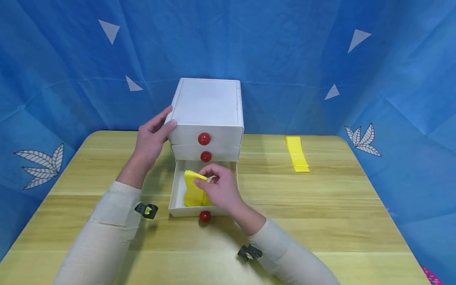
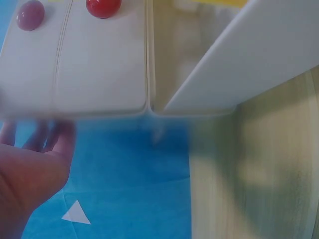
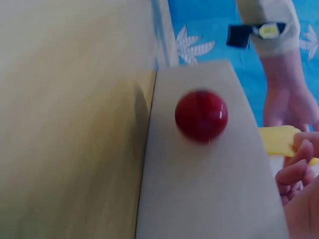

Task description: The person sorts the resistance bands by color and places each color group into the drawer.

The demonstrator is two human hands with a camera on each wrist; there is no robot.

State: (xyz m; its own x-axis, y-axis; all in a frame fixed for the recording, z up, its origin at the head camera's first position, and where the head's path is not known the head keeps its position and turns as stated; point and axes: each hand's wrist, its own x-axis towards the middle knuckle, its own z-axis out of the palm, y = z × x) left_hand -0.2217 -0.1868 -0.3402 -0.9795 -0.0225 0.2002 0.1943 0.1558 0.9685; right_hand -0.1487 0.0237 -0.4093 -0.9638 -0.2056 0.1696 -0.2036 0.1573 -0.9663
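A white cabinet (image 1: 208,103) of three stacked drawers stands near the back of the table, each drawer with a round red knob. Its bottom drawer (image 1: 173,200) is pulled out. My right hand (image 1: 222,188) is over that drawer, pinching the top edge of a folded yellow strip (image 1: 193,192) between thumb and fingers. The strip hangs upright inside the drawer, and more yellow material lies partly hidden behind the hand. Up on the cabinet's left side, my left hand (image 1: 151,136) rests with fingers extended along the wall and thumb near the top front corner.
Another folded yellow strip (image 1: 297,154) lies on the wooden table (image 1: 320,221) to the right of the cabinet. Behind the table hangs a blue curtain (image 1: 285,59) with white triangles and leaf prints. Both sleeves carry small black wrist devices.
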